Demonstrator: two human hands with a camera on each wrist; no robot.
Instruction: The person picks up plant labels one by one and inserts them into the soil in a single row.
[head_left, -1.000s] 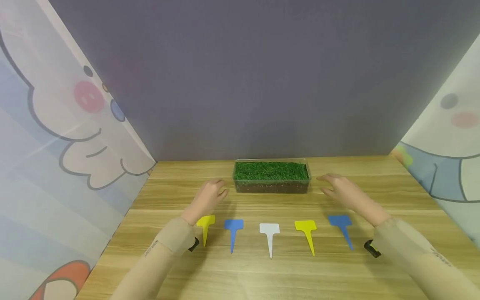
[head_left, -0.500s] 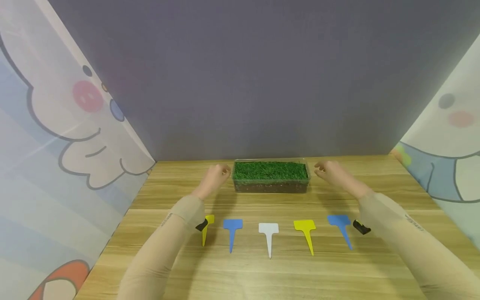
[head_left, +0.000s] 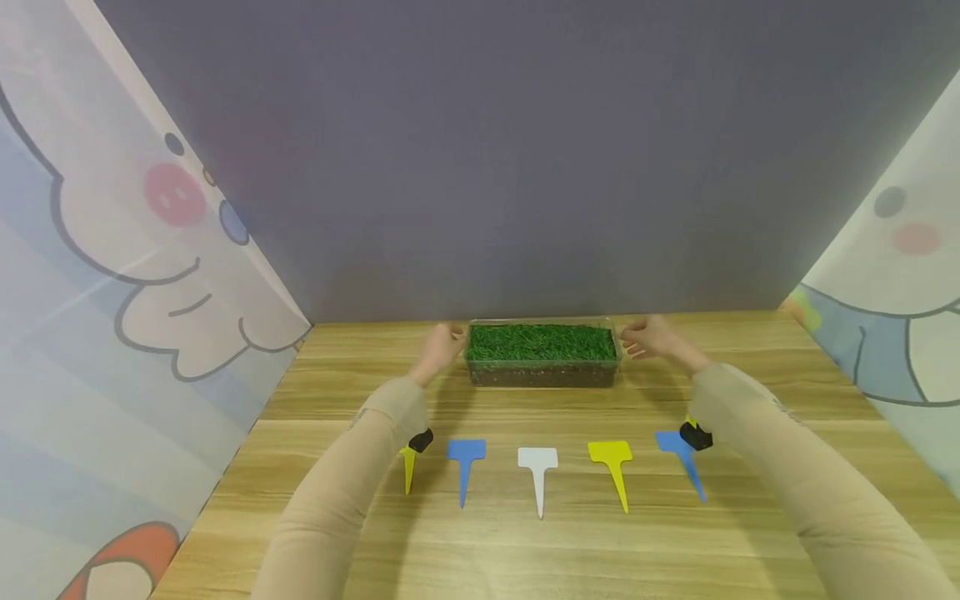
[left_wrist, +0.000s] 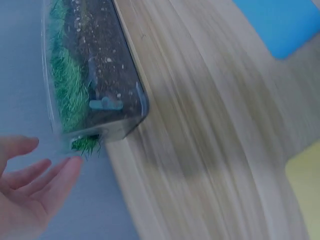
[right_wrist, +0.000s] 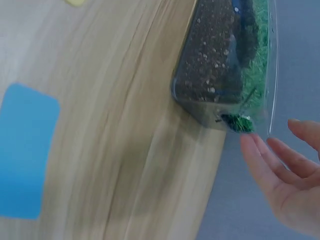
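A see-through plastic box (head_left: 543, 375) of dark soil topped with green artificial grass (head_left: 542, 342) stands at the back of the table. Beside its left end is my left hand (head_left: 441, 347), with slightly bent fingers; in the left wrist view the fingertips (left_wrist: 74, 164) are at or very near the end wall. My right hand (head_left: 652, 337) is at the opposite end, its fingertips (right_wrist: 247, 140) close to the upper rim. Whether either hand touches the box I cannot tell. Neither hand holds anything.
T-shaped plant labels lie in a row nearer me: a yellow label (head_left: 408, 473), a blue label (head_left: 467, 451), a white label (head_left: 537, 458), another yellow label (head_left: 611, 452) and another blue label (head_left: 678, 444). My sleeves partly cover the outer ones. A grey wall (head_left: 525, 167) stands behind.
Both hands have moved forward and inward, from in front of and beside the box to its two ends. The box and the labels have stayed in place.
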